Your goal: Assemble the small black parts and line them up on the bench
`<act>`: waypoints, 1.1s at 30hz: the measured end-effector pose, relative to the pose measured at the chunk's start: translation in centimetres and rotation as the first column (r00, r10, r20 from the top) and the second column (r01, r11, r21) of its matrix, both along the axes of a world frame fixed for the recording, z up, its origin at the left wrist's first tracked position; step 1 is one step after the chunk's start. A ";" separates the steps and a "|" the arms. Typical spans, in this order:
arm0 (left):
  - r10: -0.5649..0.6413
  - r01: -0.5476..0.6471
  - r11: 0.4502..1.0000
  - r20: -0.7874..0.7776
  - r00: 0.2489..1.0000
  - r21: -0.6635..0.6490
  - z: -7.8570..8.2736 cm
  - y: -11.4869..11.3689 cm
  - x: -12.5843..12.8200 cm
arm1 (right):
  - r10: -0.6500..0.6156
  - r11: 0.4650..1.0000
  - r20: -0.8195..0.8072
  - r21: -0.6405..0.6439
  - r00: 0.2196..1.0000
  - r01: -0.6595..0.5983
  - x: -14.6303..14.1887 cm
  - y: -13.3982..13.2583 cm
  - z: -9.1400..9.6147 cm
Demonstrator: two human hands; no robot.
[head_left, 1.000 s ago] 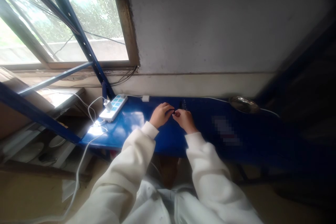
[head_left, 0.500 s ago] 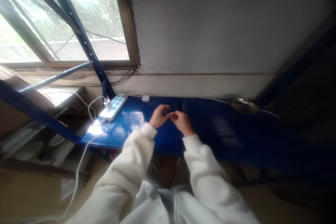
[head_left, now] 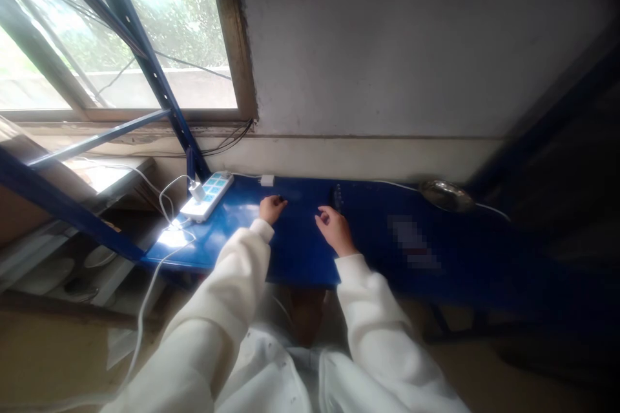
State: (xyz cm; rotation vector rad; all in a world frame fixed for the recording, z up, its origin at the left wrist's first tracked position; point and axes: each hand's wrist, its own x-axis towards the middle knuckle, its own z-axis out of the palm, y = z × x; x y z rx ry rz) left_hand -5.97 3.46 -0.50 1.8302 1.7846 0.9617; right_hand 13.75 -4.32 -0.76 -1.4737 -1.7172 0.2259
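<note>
Above the blue table (head_left: 300, 251), my left hand (head_left: 272, 208) is closed in a pinch, palm down. A tiny dark thing (head_left: 281, 197) shows at its fingertips, too small to name. My right hand (head_left: 335, 227) is held to the right, apart from the left. Its fingers are loosely curled, with a small gap between thumb and forefinger, and no object shows in it. Just behind the right hand lies a small dark object with a row of pale bumps (head_left: 338, 196). White sleeves cover both arms.
A white power strip (head_left: 208, 197) with a plugged-in charger (head_left: 196, 190) lies at the table's left end. A white adapter (head_left: 267, 181) sits at the back edge. A shiny round metal thing (head_left: 446, 195) stands back right. A white cable (head_left: 145, 310) hangs off the left side.
My hands were together at the fingertips and are now apart. The left moved left with the tiny dark thing; the right stayed nearly in place, its fingers loosened.
</note>
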 end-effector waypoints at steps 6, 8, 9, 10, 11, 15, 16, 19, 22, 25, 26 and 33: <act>0.109 -0.142 0.983 -0.244 0.964 -0.121 -0.9 2.3 -2.6 | -0.008 1.000 -0.038 0.008 0.999 0.008 0.2 -0.1 -0.1; 0.116 -0.156 0.979 -0.266 0.957 -0.133 -1.2 2.5 -2.8 | -0.005 1.000 -0.043 0.017 0.999 0.006 0.1 0.0 -0.2; 0.118 -0.159 0.978 -0.272 0.955 -0.133 -1.4 2.5 -2.8 | -0.006 1.000 -0.043 0.020 0.999 0.007 0.2 0.0 -0.2; 0.119 -0.160 0.978 -0.275 0.954 -0.133 -1.5 2.6 -2.8 | -0.007 1.000 -0.041 0.022 0.999 0.008 0.2 0.0 -0.3; 0.120 -0.162 0.978 -0.276 0.954 -0.134 -1.6 2.6 -2.7 | -0.010 1.000 -0.039 0.023 0.999 0.011 0.2 0.1 -0.3; 0.145 -0.193 0.970 -0.284 0.948 -0.148 -1.7 2.5 -2.5 | -0.013 0.999 -0.027 0.032 1.000 0.014 0.5 0.2 -0.2; 0.155 -0.205 0.967 -0.287 0.945 -0.151 -1.7 2.5 -2.4 | -0.013 0.999 -0.026 0.033 1.000 0.013 0.6 0.2 -0.1; 0.185 -0.243 0.957 -0.307 0.933 -0.161 -1.3 2.3 -2.3 | -0.019 0.999 -0.030 0.034 0.999 0.020 0.9 0.2 0.2; 0.199 -0.264 0.951 -0.333 0.922 -0.161 -1.0 2.0 -2.3 | -0.026 0.999 -0.036 0.028 0.999 0.027 1.1 0.2 0.4; 0.202 -0.266 0.951 -0.336 0.920 -0.156 -0.9 1.9 -2.5 | -0.025 1.000 -0.037 0.016 0.999 0.026 1.1 0.1 0.5; 0.200 -0.263 0.952 -0.330 0.922 -0.159 -1.0 1.8 -2.5 | -0.021 1.000 -0.037 0.016 0.999 0.022 1.1 0.1 0.5; 0.239 -0.271 0.956 -0.236 0.942 -0.114 -1.4 1.3 -3.3 | -0.037 0.999 -0.032 0.030 0.999 0.038 1.7 0.0 0.6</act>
